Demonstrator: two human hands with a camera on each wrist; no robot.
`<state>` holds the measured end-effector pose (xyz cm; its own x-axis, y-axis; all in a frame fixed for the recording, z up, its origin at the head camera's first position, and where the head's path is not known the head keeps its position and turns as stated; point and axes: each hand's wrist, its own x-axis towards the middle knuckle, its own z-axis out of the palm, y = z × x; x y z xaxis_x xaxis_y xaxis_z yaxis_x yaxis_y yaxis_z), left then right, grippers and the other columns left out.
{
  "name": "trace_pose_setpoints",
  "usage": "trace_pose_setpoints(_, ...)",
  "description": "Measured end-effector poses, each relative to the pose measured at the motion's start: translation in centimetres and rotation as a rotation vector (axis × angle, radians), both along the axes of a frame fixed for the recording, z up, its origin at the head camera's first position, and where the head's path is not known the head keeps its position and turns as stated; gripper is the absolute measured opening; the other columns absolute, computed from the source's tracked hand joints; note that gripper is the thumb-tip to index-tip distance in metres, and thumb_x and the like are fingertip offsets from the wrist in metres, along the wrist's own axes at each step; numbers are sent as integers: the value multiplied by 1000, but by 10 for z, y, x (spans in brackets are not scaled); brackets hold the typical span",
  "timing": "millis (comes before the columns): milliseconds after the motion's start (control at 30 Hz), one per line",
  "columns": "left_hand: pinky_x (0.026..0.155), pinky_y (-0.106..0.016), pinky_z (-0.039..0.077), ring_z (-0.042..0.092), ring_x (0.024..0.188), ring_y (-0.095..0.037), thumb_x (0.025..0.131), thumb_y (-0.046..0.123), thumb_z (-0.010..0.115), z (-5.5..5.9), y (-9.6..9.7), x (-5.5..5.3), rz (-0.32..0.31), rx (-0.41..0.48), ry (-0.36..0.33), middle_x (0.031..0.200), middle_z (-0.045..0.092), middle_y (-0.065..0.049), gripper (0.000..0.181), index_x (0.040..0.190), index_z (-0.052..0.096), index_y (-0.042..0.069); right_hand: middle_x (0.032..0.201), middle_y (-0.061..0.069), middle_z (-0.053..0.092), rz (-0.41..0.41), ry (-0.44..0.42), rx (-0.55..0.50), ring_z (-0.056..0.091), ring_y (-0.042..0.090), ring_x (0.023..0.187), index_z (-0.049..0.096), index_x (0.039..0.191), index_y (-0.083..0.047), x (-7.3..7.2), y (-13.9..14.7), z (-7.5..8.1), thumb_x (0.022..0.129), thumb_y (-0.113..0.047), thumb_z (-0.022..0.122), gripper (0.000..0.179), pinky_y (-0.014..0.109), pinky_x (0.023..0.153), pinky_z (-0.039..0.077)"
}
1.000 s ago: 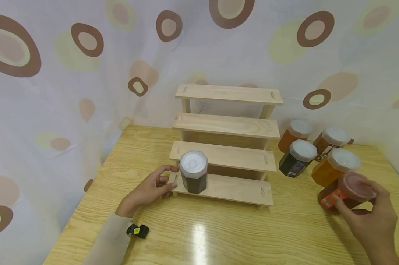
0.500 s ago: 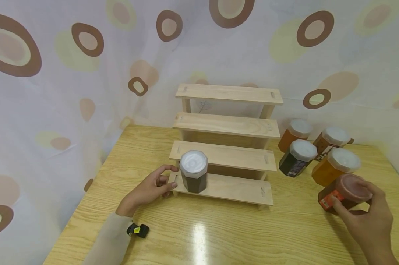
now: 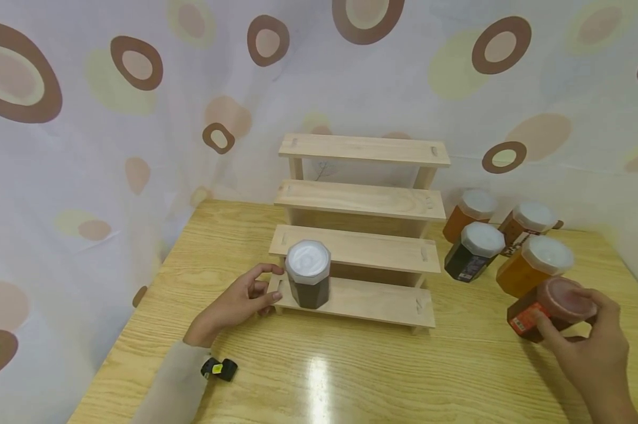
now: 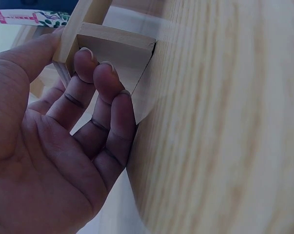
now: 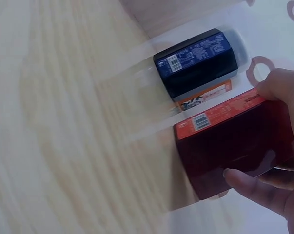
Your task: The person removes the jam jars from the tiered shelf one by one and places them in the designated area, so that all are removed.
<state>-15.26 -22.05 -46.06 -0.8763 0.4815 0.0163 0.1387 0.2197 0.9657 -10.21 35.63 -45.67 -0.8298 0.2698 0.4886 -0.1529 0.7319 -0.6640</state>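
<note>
A four-tier wooden display shelf (image 3: 372, 302) stands mid-table. My left hand (image 3: 239, 305) holds the left end of its lowest tier between thumb and index finger; the other fingers curl beneath the board in the left wrist view. Beside that hand, a dark octagonal jar (image 3: 309, 282) with a white lid stands upright on this tier. At the right, my right hand (image 3: 589, 353) grips a dark red octagonal jar (image 3: 536, 312) near its lid. The jar leans, and its orange-red label with a barcode (image 5: 201, 122) faces up in the right wrist view.
Behind the red jar stand several lidded jars: an amber one (image 3: 522, 274), a black one (image 3: 464, 263), an orange one (image 3: 464, 224) and a brown one (image 3: 515, 229). Patterned cloth (image 3: 361, 88) hangs behind the table (image 3: 404, 377).
My right hand and the red jar have shifted very slightly left. My left hand, the shelf and the other jars stay as they were.
</note>
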Motion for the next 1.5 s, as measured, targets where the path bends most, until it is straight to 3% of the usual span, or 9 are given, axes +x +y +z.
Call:
trace_pose_setpoints(100,59,-28,46,54,63,-19,105,6,62,0,-1,0,1,1,1,69,55,-13,42,143,45,4,119,-20,46,-5,-24,-28,48,-16,93,42,147,-3,0,-1,4,80,7,82,78,4,55,44)
trace_pose_setpoints(367,60,-28,47,54,64,-19,104,6,62,0,-1,0,-1,0,-2,70,56,-12,42,142,45,4,129,-23,41,49,136,5,48,-8,109,53,131,14,1,-5,17,79,11,79,59,1,57,43)
trace_pose_setpoints(633,59,-28,46,53,63,-22,104,5,62,-1,-1,-1,-6,0,10,69,55,-16,41,141,45,3,141,-19,40,111,307,56,43,9,133,54,125,20,4,-8,34,89,-13,72,52,-2,66,40)
trace_pose_setpoints(833,58,-28,46,53,63,-21,104,5,63,-2,-2,-1,-11,15,9,70,55,-13,41,141,45,3,138,-12,51,143,378,8,49,6,126,57,122,20,2,-18,40,89,-17,76,54,-1,67,40)
trace_pose_setpoints(1067,58,-28,46,53,63,-21,104,7,63,-2,-1,0,-2,14,-7,70,55,-11,42,142,45,6,137,-9,54,178,392,1,51,8,125,56,122,21,0,-30,46,89,-18,76,55,0,74,41)
trace_pose_setpoints(1133,59,-27,46,53,63,-21,104,8,63,-2,-1,0,3,12,-13,69,54,-9,43,143,45,7,137,-5,55,208,405,2,52,8,124,55,121,22,-1,-34,47,90,-20,76,55,0,75,41)
trace_pose_setpoints(1367,59,-27,46,53,63,-20,104,9,64,-3,-2,0,4,11,-15,69,53,-7,44,143,44,7,134,10,59,370,476,-50,59,-6,84,53,119,25,-3,-61,55,94,-11,72,49,2,65,42)
trace_pose_setpoints(1500,60,-27,46,53,64,-20,104,10,64,-2,-1,-1,5,3,-12,69,54,-9,44,143,45,7,133,8,61,445,487,-88,61,-4,88,54,119,26,-5,-82,62,93,-7,70,44,3,65,43)
